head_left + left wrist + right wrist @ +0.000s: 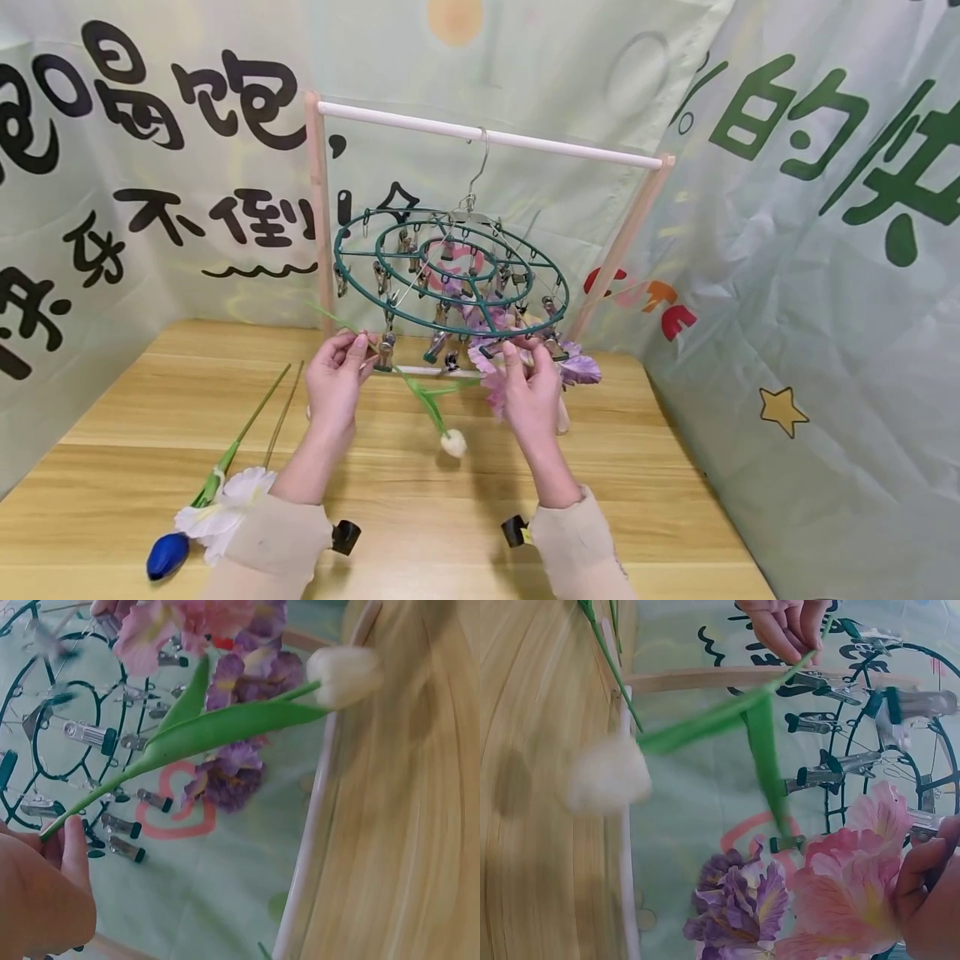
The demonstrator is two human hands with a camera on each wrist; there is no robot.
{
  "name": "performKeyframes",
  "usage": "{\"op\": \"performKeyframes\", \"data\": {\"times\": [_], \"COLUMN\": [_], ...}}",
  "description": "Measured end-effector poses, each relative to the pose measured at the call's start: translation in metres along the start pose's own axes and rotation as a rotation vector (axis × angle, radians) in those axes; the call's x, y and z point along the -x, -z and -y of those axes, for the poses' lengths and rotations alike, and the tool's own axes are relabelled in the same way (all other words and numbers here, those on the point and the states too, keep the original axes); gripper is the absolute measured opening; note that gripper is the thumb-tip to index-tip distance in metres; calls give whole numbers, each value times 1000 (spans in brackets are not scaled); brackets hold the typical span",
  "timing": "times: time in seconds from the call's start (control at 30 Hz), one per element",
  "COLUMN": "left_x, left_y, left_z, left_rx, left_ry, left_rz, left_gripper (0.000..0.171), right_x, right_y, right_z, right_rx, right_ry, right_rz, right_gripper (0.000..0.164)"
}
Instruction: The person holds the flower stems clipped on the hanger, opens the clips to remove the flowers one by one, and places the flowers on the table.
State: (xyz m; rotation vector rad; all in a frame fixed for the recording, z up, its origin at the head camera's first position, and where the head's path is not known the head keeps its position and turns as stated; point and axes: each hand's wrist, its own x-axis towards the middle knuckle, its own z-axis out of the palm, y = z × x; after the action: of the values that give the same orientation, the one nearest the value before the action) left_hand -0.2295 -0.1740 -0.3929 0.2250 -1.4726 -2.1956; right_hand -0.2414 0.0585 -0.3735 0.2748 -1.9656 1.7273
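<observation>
My left hand (335, 379) pinches the thin green stem of a white tulip (453, 443) near its end. The bloom hangs down to the right over the table, its leaves showing clearly in the left wrist view. At the front right of a round green clip hanger (468, 217), my right hand (532, 387) grips a metal clip (924, 823) between thumb and fingers. A pink flower (847, 885) hangs right beside those fingers, with a purple flower (739, 896) next to it. Another clip (386, 353) dangles close to my left fingertips.
The hanger hooks over the white top bar (405, 122) of a wooden rack. Several more clips hang from its rings. On the table (420, 533), a blue tulip (167, 556) and a white ruffled flower (225, 508) lie at left. Printed cloth (847, 333) encloses the back and sides.
</observation>
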Motion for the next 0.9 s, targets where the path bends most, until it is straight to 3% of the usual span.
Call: {"op": "performKeyframes", "data": {"times": [0.1,0.4,0.7,0.9], "left_x": [-3,-16,-35,-46], "left_y": [5,15,14,13], "left_z": [-5,-16,-13,-5], "left_rx": [-75,-154,-297,-390], "left_ry": [62,215,282,285], "left_rz": [29,190,338,395], "left_gripper": [25,35,34,39], "right_x": [-1,-4,-5,-5], "right_y": [2,6,6,5], "right_z": [0,-1,-1,-2], "right_rx": [11,34,15,14], "right_ry": [-4,49,38,31], "right_rz": [2,8,20,18], "right_gripper": [29,25,23,22]}}
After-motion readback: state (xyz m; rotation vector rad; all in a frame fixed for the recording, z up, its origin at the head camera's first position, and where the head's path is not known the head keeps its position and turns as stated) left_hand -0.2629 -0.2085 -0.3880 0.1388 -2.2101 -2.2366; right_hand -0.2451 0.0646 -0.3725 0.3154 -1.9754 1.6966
